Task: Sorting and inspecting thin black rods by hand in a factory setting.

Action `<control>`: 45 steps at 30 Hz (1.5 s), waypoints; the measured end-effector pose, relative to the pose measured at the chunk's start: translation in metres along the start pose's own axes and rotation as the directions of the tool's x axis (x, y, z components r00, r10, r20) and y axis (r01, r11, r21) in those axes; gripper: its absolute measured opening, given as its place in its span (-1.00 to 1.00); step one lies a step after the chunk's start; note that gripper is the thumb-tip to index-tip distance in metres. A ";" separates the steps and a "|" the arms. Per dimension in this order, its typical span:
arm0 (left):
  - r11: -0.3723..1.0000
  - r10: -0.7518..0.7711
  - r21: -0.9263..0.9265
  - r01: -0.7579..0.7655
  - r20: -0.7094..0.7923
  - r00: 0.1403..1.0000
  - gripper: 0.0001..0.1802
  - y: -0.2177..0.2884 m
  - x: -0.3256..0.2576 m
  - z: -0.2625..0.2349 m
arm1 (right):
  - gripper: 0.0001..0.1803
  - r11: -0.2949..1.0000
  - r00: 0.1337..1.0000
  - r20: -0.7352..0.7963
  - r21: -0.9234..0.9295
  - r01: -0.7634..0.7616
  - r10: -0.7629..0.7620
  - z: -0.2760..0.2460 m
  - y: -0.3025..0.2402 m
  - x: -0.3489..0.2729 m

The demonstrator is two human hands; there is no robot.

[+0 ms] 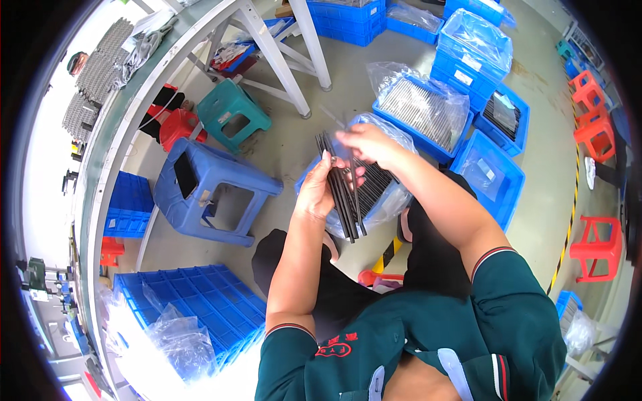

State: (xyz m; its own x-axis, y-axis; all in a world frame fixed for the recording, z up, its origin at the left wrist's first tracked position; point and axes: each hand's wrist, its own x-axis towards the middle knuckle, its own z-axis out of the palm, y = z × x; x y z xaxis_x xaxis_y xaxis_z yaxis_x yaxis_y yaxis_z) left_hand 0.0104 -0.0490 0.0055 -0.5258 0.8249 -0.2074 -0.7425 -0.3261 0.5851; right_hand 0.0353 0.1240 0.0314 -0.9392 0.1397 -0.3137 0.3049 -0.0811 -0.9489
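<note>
My left hand [318, 190] is closed around a bundle of thin dark rods [342, 204], which slant downward in front of my knees. Just above and to the right, my right hand [372, 144] has its fingers pinched together at the upper part of a rod. A blurred rod end shows past those fingertips. Beneath both hands stands a blue bin lined with clear plastic [399, 203], with many similar dark rods lying side by side in it. My hands and the bundle hide part of the bin.
A blue stool [221, 189] and a green stool [234, 113] stand at the left, beside a long workbench [127, 110]. Blue crates [194, 301] are stacked at lower left. Beyond the bin sit a plastic-covered crate of rods [424, 110] and a blue tray [498, 180]. Red stools [595, 248] line the right.
</note>
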 end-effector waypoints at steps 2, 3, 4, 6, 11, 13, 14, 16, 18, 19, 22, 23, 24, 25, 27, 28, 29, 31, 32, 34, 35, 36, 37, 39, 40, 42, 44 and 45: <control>1.000 0.008 -0.008 -0.008 -0.016 1.000 -0.60 0.003 -0.001 0.004 | -0.53 0.849 0.988 -0.018 -0.514 0.123 -0.154 0.012 -0.008 -0.008; 0.999 0.022 -0.046 -0.021 0.023 1.000 -0.61 0.001 -0.002 -0.002 | -0.52 0.720 0.973 -0.010 -0.674 0.165 -0.232 0.017 -0.006 -0.010; 0.996 0.032 -0.083 -0.027 0.067 0.997 -0.62 0.000 -0.001 0.000 | -0.54 0.632 0.948 0.019 -0.742 0.226 -0.316 0.017 -0.004 -0.011; 0.998 0.052 -0.038 -0.053 -0.040 0.998 -0.62 -0.001 0.000 0.002 | -0.56 0.753 0.967 0.039 -0.619 0.223 -0.254 0.016 -0.001 -0.004; 0.986 0.051 -0.155 -0.057 -0.042 0.998 -0.62 0.010 -0.002 -0.009 | -0.65 0.981 0.995 -0.007 -0.166 0.098 -0.101 0.021 -0.002 -0.004; 0.979 0.152 -0.112 -0.168 -0.142 0.978 -0.61 0.016 -0.001 -0.012 | -0.74 0.999 0.993 0.118 0.033 0.018 -0.021 0.014 0.000 -0.009; 0.968 0.208 -0.098 -0.232 -0.211 0.955 -0.61 0.021 -0.002 -0.012 | -0.77 0.993 0.978 0.202 0.112 0.034 -0.057 0.015 0.001 -0.014; 0.940 0.290 -0.110 -0.323 -0.243 0.926 -0.60 0.029 -0.004 -0.022 | -0.72 0.987 0.952 0.302 0.158 -0.011 -0.038 0.019 -0.006 -0.033; 0.909 0.356 -0.123 -0.399 -0.269 0.895 -0.60 0.033 -0.005 -0.025 | -0.52 0.995 0.937 0.350 0.098 -0.024 -0.012 0.024 -0.012 -0.047; 0.905 0.374 -0.078 -0.417 -0.319 0.871 -0.60 0.034 -0.005 -0.020 | -0.51 0.997 0.931 0.363 0.074 -0.002 -0.025 0.025 -0.012 -0.050; 0.906 0.393 0.004 -0.424 -0.380 0.837 -0.61 0.033 -0.006 -0.014 | -0.49 0.999 0.927 0.374 0.030 0.018 -0.028 0.030 -0.011 -0.051; 0.908 0.393 0.009 -0.419 -0.363 0.845 -0.61 0.032 -0.006 -0.013 | -0.49 0.999 0.930 0.366 0.036 0.010 -0.023 0.032 -0.010 -0.050; 0.911 0.392 0.014 -0.413 -0.345 0.853 -0.61 0.031 -0.007 -0.013 | -0.49 0.999 0.934 0.357 0.043 0.003 -0.018 0.033 -0.010 -0.049; 0.910 0.395 0.021 -0.413 -0.344 0.852 -0.61 0.029 -0.008 -0.010 | -0.49 0.999 0.935 0.355 0.044 0.002 -0.017 0.033 -0.011 -0.049; 0.907 0.392 -0.001 -0.421 -0.364 0.845 -0.63 0.028 -0.005 -0.006 | -0.49 1.000 0.939 0.343 0.029 0.004 -0.014 0.032 -0.012 -0.050; 0.900 0.394 -0.021 -0.434 -0.386 0.834 -0.65 0.028 -0.004 -0.005 | -0.49 1.000 0.939 0.343 0.031 0.003 -0.014 0.032 -0.013 -0.051; 0.901 0.393 -0.020 -0.433 -0.387 0.834 -0.65 0.028 -0.004 -0.006 | -0.49 0.999 0.940 0.341 0.034 0.002 -0.013 0.032 -0.014 -0.051; 0.905 0.406 0.051 -0.422 -0.395 0.824 -0.62 0.027 -0.003 -0.006 | -0.49 0.999 0.942 0.336 0.039 -0.001 -0.012 0.032 -0.013 -0.051; 0.907 0.403 0.051 -0.418 -0.394 0.826 -0.62 0.026 -0.003 -0.004 | -0.49 0.999 0.945 0.325 0.049 0.003 -0.018 0.032 -0.013 -0.050; 0.906 0.418 0.087 -0.415 -0.343 0.841 -0.63 0.020 -0.001 -0.001 | -0.49 0.996 0.956 0.291 0.085 0.006 -0.031 0.033 -0.013 -0.049; 0.915 0.402 0.111 -0.387 -0.302 0.864 -0.65 0.016 -0.002 0.001 | -0.49 0.994 0.963 0.267 0.112 0.006 -0.036 0.035 -0.013 -0.048; 0.914 0.405 0.172 -0.368 -0.322 0.856 -0.65 0.010 0.000 0.005 | -0.48 0.986 0.969 0.241 0.164 0.014 -0.054 0.037 -0.011 -0.044; 0.923 0.366 0.207 -0.326 -0.198 0.910 -0.64 0.005 0.000 0.009 | -0.48 0.979 0.974 0.214 0.201 0.034 -0.077 0.040 -0.009 -0.038; 0.953 0.302 0.086 -0.292 -0.169 0.938 -0.58 -0.006 0.004 0.020 | -0.49 0.973 0.982 0.174 0.228 0.031 -0.072 0.036 -0.008 -0.032; 0.953 0.301 0.086 -0.290 -0.168 0.939 -0.58 -0.006 0.003 0.018 | -0.49 0.973 0.982 0.173 0.229 0.032 -0.073 0.034 -0.011 -0.033; 0.960 0.274 0.083 -0.266 -0.107 0.956 -0.65 -0.004 0.001 0.012 | -0.41 0.999 0.982 0.187 0.051 0.003 -0.012 0.029 -0.016 -0.035; 0.962 0.252 0.185 -0.202 -0.308 0.918 -0.68 -0.004 0.005 0.006 | -0.57 0.980 0.994 0.109 -0.192 0.053 -0.032 0.018 -0.022 -0.028; 0.973 0.214 0.157 -0.170 -0.335 0.917 -0.69 -0.002 0.006 0.002 | -0.60 0.966 0.990 0.115 -0.239 0.103 -0.077 0.014 -0.020 -0.020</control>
State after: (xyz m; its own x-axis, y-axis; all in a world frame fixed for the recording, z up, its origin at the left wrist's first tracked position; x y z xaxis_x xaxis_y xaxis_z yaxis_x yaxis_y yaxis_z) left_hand 0.0099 -0.0425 0.0051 -0.7805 0.5322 -0.3279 -0.5679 -0.3845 0.7278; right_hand 0.0454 0.1090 0.0567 -0.9718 0.0308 -0.2338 0.2356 0.1717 -0.9566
